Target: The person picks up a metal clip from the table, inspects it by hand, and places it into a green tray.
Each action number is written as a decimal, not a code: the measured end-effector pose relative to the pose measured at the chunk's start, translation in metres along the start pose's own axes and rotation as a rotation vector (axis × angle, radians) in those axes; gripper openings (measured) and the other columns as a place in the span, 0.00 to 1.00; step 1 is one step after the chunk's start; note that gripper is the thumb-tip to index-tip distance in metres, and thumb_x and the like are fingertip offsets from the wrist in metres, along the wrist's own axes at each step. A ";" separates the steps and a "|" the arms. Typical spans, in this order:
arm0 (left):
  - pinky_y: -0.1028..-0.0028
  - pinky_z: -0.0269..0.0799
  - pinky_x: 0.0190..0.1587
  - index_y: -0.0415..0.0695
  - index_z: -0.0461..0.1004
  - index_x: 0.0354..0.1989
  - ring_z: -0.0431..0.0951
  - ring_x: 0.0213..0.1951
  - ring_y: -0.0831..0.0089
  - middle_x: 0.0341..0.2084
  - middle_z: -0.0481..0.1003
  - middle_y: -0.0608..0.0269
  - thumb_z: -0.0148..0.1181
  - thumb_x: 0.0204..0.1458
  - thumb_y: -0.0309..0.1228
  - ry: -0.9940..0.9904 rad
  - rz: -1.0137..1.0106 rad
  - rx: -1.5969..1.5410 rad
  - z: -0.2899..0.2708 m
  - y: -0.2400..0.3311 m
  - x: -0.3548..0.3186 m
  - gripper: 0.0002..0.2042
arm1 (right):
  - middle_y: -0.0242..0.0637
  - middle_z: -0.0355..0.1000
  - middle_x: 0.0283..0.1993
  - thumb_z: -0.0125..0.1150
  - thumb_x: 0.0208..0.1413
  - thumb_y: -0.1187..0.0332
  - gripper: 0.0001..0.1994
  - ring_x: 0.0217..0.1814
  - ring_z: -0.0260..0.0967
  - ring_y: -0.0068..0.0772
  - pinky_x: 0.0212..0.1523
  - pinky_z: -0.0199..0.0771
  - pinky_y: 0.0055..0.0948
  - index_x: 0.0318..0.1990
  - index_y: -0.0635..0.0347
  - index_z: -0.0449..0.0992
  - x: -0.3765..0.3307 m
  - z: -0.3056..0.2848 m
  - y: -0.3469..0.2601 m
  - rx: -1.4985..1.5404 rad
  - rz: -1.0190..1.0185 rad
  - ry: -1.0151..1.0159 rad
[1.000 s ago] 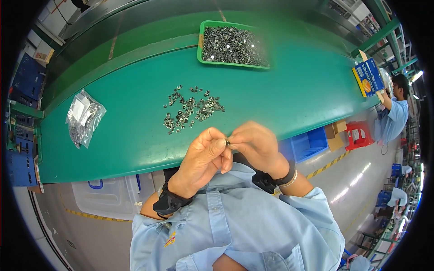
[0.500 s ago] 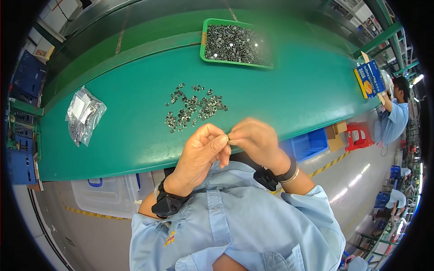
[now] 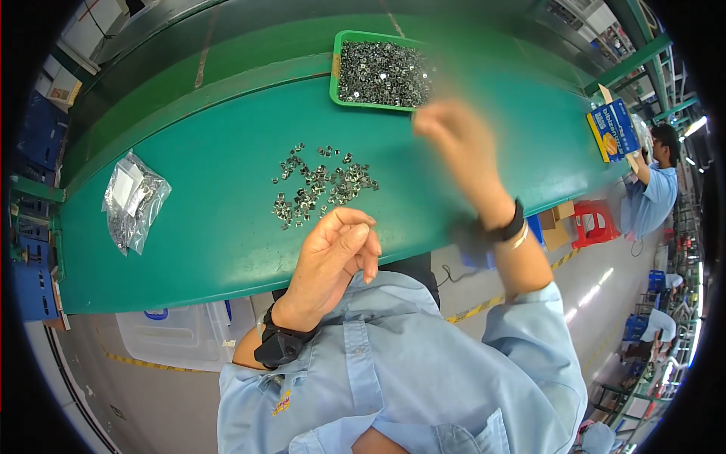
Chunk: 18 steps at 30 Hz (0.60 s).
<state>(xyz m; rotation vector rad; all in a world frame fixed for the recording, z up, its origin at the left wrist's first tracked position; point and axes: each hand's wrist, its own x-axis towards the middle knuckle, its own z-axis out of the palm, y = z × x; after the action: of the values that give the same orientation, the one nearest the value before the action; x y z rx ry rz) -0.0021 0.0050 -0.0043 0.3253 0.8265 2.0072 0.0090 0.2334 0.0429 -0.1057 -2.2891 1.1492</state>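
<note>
My left hand [image 3: 333,257] is held over the table's near edge, thumb and forefinger pressed together and the other fingers curled; whatever it may hold is hidden. My right hand [image 3: 459,147] is raised below the right end of a green tray [image 3: 333,76], smeared by motion, its fingers drawn together. At its fingertips a small dark piece [image 3: 414,116] shows, too blurred to name. The tray is heaped with small shiny metal parts [image 3: 382,73]. A loose scatter of small bent metal clips [image 3: 325,181] lies on the green tabletop beyond my left hand.
A clear plastic bag [image 3: 132,200] of parts with a white label lies at the left. A blue and yellow carton [image 3: 614,130] stands at the right end, beside a co-worker [image 3: 654,189] in blue. Below the table are a clear lidded bin [image 3: 170,337] and a red stool [image 3: 594,222].
My right hand has parted from the left and swung up and forward to the right, toward the tray. The left hand stays nearly in place, still pinched.
</note>
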 end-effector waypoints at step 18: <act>0.72 0.67 0.24 0.42 0.65 0.44 0.71 0.22 0.72 0.27 0.71 0.57 0.47 0.60 0.30 -0.080 -0.042 -0.117 -0.010 -0.001 0.002 0.08 | 0.32 0.69 0.32 0.64 0.43 0.71 0.06 0.36 0.66 0.39 0.37 0.67 0.34 0.31 0.56 0.75 -0.035 0.024 0.004 -0.366 -0.177 -0.411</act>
<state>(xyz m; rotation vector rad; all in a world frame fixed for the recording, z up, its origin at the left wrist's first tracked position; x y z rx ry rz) -0.0073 0.0030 -0.0124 0.3165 0.6582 1.9803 0.0252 0.2082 0.0125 0.2109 -2.7861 0.6990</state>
